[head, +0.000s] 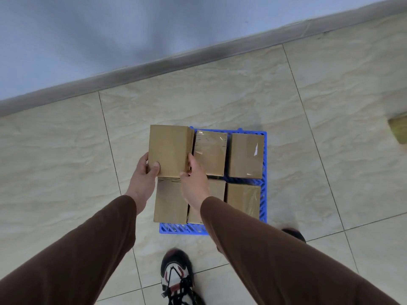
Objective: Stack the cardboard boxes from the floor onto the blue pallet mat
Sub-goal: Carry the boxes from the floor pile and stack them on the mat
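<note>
Left hand [147, 170] and right hand [193, 179] clamp the near corners of a cardboard box [168, 149], held above the far-left slot of the blue pallet mat [263, 194]. Five boxes already sit there; another [398, 129] lies far right on the floor. Placement step; next, lower it squarely beside its neighbours.

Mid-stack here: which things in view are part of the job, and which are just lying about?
Job: held box in left hand and right hand; boxes on mat; blue pallet mat.
Lying about: brownish object at right edge, shoe.
</note>
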A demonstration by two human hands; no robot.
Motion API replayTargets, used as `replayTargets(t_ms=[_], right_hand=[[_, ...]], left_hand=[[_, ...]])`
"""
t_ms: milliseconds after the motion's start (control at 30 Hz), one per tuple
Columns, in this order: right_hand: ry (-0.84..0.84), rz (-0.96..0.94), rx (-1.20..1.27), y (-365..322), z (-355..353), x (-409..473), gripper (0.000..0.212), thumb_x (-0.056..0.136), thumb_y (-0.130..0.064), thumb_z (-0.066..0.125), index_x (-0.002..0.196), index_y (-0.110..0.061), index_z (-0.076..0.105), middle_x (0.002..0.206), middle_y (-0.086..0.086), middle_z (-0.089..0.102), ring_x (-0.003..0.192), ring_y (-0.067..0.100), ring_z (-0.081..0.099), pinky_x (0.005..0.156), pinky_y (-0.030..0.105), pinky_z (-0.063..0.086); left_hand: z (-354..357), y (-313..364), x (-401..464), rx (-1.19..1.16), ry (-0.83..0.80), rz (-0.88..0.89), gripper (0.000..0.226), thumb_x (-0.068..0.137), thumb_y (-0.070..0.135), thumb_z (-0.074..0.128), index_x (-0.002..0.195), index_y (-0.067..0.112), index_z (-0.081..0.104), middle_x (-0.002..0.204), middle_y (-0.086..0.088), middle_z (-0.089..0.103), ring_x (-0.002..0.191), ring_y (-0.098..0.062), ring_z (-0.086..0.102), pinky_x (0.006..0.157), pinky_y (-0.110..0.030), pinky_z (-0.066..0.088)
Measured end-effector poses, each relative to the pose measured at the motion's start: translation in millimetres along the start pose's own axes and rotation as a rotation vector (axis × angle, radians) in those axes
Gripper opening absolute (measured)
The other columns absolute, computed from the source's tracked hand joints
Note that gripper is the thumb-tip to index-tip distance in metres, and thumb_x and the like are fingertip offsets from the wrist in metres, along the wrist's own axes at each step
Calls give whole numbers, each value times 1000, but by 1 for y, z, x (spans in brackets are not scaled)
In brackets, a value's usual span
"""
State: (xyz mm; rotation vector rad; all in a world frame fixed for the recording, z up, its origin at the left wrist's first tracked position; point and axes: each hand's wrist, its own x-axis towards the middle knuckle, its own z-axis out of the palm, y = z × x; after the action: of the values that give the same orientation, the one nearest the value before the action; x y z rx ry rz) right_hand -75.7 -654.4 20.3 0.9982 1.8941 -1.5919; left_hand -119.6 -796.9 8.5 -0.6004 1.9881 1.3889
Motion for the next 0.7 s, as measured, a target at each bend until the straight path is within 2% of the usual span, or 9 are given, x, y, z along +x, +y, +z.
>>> replayTargets(t_ms=[100,200,267,333,367,433,533,600,700], right_hand=[[-43,8,5,1,-9,-7,66,102,-14,52,159,-34,26,161,-3,34,145,21,36,117,47,37],[-30,24,61,2,-25,-19,66,101,-16,54,158,-34,27,159,-4,37,144,20,39,118,45,36],[10,25,103,4,-45,-29,65,100,-16,55,157,-33,31,152,-5,44,128,12,51,110,31,43],[53,19,129,7,-72,-42,63,100,-14,54,157,-30,33,141,-7,50,97,-3,55,89,15,43],[88,23,153,10,-87,-48,62,99,-14,54,156,-29,34,142,-8,50,91,-5,53,86,15,41],[172,24,174,18,-117,-63,60,98,-16,56,154,-28,38,145,-6,51,102,1,54,91,22,39],[303,23,213,33,-162,-89,54,95,-18,58,147,-25,46,134,-3,57,114,11,57,105,32,45],[365,23,274,48,-196,-107,47,96,-15,57,142,-20,51,124,-6,59,108,7,58,106,33,47],[452,30,286,75,-250,-133,44,95,-17,58,138,-21,52,134,-5,55,114,13,55,103,40,49]], left_hand=[[2,7,-6,61,17,23,53,105,29,48,155,36,32,148,7,52,133,-12,49,113,-32,35],[4,17,-21,100,103,0,68,103,37,51,160,34,15,162,3,32,147,-17,34,118,-36,28],[5,23,-34,205,159,56,70,102,40,52,161,32,14,166,4,24,152,-17,25,123,-40,23],[9,31,-51,328,204,152,70,101,38,53,161,27,18,168,4,17,154,-14,16,125,-39,17],[15,36,-61,385,220,201,69,102,37,53,161,25,19,169,3,15,155,-14,12,125,-37,15],[31,45,-82,500,228,292,66,103,33,51,160,21,21,169,1,12,155,-16,8,125,-34,12],[66,59,-112,625,163,389,63,102,31,51,159,20,25,169,-3,12,155,-19,8,123,-32,9],[99,65,-135,636,117,397,63,102,30,51,158,19,26,169,-3,14,155,-19,9,124,-33,9],[164,75,-174,541,93,353,62,100,26,54,156,15,30,165,-5,25,152,-20,20,123,-34,16]])
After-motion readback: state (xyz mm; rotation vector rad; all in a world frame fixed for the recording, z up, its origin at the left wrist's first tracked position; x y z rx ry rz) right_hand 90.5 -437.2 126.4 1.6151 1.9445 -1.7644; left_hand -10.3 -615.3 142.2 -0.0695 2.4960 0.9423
